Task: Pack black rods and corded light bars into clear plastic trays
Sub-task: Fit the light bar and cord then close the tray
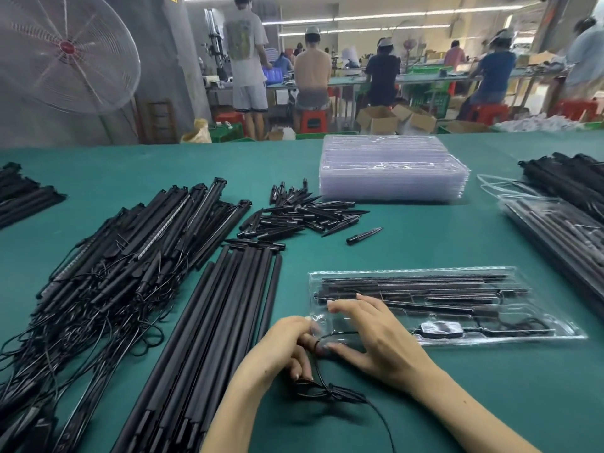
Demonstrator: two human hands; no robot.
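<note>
The clear plastic tray (457,308) lies on the green table (425,243) directly under and beyond the right hand (369,335), already holding several black rods and a corded part with a small box. The right hand rests on the tray's near left corner with fingers spread and fairly straight, pressing it down. Just beside it, the left hand (287,344) curls its fingers around a thin black cord (330,390) that trails toward the person.

The step in hand looks like tucking this cord into the tray's near compartment. The next move probably calls for coiling the slack small and seating it without lifting the tray.

Left of the left hand lie loose black rods (209,338), further left a heap of corded light bars (124,256). Beyond both hands sits a stack of empty trays (392,171). No readable writing or brand shows.
</note>
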